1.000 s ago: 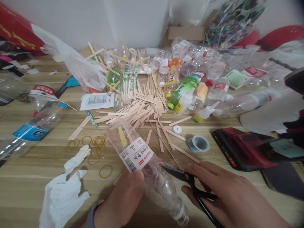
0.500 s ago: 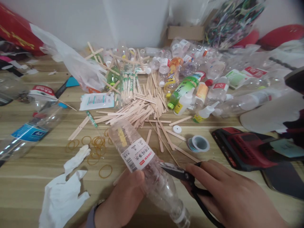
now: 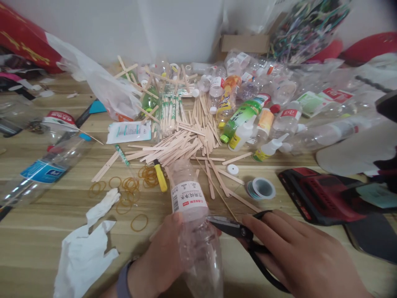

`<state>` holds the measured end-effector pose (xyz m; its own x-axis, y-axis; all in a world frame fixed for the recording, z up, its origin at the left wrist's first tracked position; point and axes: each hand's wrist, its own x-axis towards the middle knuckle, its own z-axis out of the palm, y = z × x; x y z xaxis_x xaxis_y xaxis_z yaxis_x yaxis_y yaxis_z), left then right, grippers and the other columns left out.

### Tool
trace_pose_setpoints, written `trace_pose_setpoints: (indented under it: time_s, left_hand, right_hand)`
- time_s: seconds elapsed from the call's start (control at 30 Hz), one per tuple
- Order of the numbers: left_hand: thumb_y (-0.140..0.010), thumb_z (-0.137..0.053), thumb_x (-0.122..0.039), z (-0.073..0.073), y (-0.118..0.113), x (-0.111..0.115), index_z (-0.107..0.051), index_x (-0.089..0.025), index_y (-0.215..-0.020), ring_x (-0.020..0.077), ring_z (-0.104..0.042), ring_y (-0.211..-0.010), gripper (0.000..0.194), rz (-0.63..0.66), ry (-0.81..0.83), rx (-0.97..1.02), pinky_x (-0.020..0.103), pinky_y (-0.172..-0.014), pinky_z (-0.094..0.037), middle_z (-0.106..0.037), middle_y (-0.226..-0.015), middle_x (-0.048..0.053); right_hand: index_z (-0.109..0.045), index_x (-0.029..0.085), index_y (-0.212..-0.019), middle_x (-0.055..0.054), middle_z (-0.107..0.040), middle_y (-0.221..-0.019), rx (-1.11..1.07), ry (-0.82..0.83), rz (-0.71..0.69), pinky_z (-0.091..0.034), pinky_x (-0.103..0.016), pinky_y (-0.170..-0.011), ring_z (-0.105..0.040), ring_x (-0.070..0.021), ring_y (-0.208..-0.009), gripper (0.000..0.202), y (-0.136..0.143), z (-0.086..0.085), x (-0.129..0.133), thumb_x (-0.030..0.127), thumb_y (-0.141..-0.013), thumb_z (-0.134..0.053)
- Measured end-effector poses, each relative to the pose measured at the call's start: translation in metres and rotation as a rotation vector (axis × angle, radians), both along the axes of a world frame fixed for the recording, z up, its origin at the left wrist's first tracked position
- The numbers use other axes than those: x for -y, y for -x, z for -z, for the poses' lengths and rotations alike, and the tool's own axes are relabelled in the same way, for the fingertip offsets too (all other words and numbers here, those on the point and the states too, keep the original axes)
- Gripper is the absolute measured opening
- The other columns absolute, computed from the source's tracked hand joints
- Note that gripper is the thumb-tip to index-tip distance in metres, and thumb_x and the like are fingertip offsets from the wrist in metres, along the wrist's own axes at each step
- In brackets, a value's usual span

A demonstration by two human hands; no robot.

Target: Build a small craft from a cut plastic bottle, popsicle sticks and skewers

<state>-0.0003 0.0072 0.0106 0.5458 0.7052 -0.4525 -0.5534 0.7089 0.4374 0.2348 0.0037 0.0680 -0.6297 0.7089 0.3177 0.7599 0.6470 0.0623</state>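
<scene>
Bottle [image 3: 189, 198] is in the left fingers [image 3: 177, 220], which curl around its middle. The right fingers [image 3: 259, 232] grip the scissors [image 3: 228, 225], with the tip at the bottle's side. It's best to hold firm and keep the left fingers off that tip. There seems room between the left fingers and the paper [image 3: 82, 260]; the spool [image 3: 254, 190] sits just past the right ones. I can't see the counter's [image 3: 31, 231] near edge.

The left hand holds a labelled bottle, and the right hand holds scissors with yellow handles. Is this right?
One colour is wrong: the head view shows the right hand holding scissors with black handles. The left hand does hold the labelled bottle.
</scene>
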Motion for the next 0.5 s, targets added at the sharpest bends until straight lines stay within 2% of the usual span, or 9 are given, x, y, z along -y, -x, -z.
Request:
trace_pose_setpoints:
  time_s: [0.13,0.2,0.3,0.5]
  left_hand:
    - [-0.066,-0.074,-0.061,-0.006,0.002,-0.001,-0.074,-0.014,-0.083,0.0148,-0.064,-0.064,0.05,0.034,0.09,0.187,0.024,-0.064,-0.048,-0.074,-0.078,0.006]
    - [-0.064,-0.075,-0.065,-0.009,0.002,-0.001,-0.075,-0.01,-0.084,0.015,-0.065,-0.064,0.058,0.028,0.108,0.204,0.023,-0.061,-0.046,-0.074,-0.077,0.008]
    - [-0.063,-0.073,-0.068,-0.009,0.002,-0.001,-0.073,-0.007,-0.079,0.0141,-0.064,-0.06,0.063,0.038,0.125,0.211,0.021,-0.056,-0.045,-0.073,-0.072,0.009]
    - [-0.064,-0.071,-0.07,-0.005,0.001,-0.002,-0.073,-0.007,-0.08,0.014,-0.063,-0.057,0.065,0.066,0.107,0.248,0.021,-0.053,-0.044,-0.073,-0.071,0.009]
  right_hand:
    - [-0.055,0.021,-0.109,-0.002,-0.063,-0.077,0.022,-0.064,0.027,-0.04,-0.031,-0.055,-0.06,-0.0173,-0.063,0.03,0.004,-0.001,-0.001,0.025,-0.104,-0.026]
    - [-0.055,0.022,-0.11,-0.002,-0.062,-0.077,0.037,-0.076,0.042,-0.039,-0.031,-0.055,-0.06,-0.0175,-0.064,0.029,0.006,-0.001,-0.002,0.025,-0.104,-0.027]
    - [-0.056,0.022,-0.109,-0.001,-0.06,-0.076,0.051,-0.087,0.06,-0.035,-0.031,-0.054,-0.058,-0.0177,-0.063,0.03,0.009,-0.002,-0.003,0.025,-0.103,-0.027]
    - [-0.057,0.022,-0.103,0.0,-0.057,-0.07,0.022,-0.13,0.046,-0.035,-0.032,-0.059,-0.056,-0.0184,-0.062,0.032,0.013,-0.006,-0.007,0.024,-0.104,-0.025]
